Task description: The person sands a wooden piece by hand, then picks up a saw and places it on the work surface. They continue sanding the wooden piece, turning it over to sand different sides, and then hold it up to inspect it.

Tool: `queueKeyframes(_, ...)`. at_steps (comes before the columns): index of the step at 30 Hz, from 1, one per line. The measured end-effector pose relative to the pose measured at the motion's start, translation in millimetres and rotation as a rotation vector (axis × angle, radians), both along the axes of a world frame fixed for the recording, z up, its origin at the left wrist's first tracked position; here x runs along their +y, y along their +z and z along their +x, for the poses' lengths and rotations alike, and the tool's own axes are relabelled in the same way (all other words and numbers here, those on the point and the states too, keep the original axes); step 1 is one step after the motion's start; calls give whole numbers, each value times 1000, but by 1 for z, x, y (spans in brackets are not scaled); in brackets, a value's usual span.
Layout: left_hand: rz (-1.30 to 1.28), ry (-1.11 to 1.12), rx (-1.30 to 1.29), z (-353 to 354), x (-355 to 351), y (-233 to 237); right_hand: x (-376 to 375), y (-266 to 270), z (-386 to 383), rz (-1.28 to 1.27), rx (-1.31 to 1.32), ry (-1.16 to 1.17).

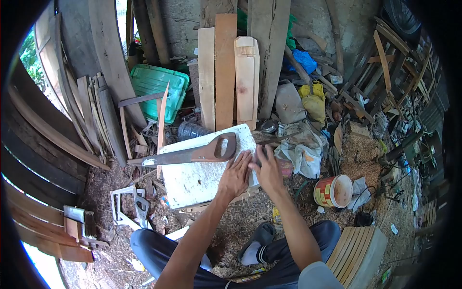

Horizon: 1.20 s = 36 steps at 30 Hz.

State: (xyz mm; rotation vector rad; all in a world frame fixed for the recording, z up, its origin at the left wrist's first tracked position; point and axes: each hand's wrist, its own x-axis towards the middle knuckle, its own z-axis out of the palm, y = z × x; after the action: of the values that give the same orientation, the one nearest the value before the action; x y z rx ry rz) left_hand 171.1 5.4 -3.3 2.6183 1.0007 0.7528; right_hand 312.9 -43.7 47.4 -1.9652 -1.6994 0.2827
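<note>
The white board (192, 185) lies flat under both hands, with a handsaw (192, 154) across it at ten o'clock from them. A red-and-white bucket (333, 191) stands at four o'clock; its contents are unclear. The left hand (236, 176) rests flat with its fingers loosely spread. The right hand (268, 169) touches the board's right edge; I cannot tell whether it pinches anything.

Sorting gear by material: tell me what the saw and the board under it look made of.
Saw: dull grey blade, likely steel; brown handle, wood or plastic, unclear. Board: white, scuffed face, probably painted or laminated wood; core hidden.
</note>
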Motion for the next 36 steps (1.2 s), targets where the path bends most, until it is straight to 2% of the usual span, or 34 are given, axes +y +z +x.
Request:
queueKeyframes(4, -6, 3, -12, -3, 0, 4, -24, -26, 3, 170, -169, 89)
queueKeyframes(5, -21, 0, -24, -3, -2, 4, -19, -32, 8, 156, -162, 94)
queueKeyframes(8, -22, 3, -10, -2, -1, 0, 18, -7, 24, -11, -191, 29)
queueKeyframes(11, -29, -1, -35, -3, -1, 1, 28, 2, 33, -22, -254, 135)
queueKeyframes(14, -48, 3, -31, -3, 0, 1, 7, 9, 12, -110, -128, 15)
queueKeyframes(17, 10, 17, -83, -1, -1, 0, -12, -25, 6, 196, -243, -22)
queueKeyframes(20, -22, 17, -91, -2, 0, 0, 8, -13, 15, 128, -115, -55)
queueKeyframes(21, -29, 17, -92, -1, -1, 1, 16, 4, 15, -10, -119, -136)
queueKeyframes(23, -13, 1, -99, 0, 0, 1, 35, -11, 28, 18, -131, -172)
queueKeyframes(26, -6, 26, -59, -1, 0, 1, 21, -15, 17, 119, -273, -181)
queueKeyframes(29, -18, 12, -90, -1, 1, 3, 10, -18, 3, 111, -278, -232)
queueKeyframes(33, 22, 19, -12, -1, -1, 1, 47, 0, 17, 43, -61, -291)
queueKeyframes(35, 17, 35, 20, 1, 0, -3, 61, -12, 33, -2, -1, -264)
queueKeyframes(36, 24, 36, 32, 1, 0, -4, 65, -26, 45, 11, 35, -170)
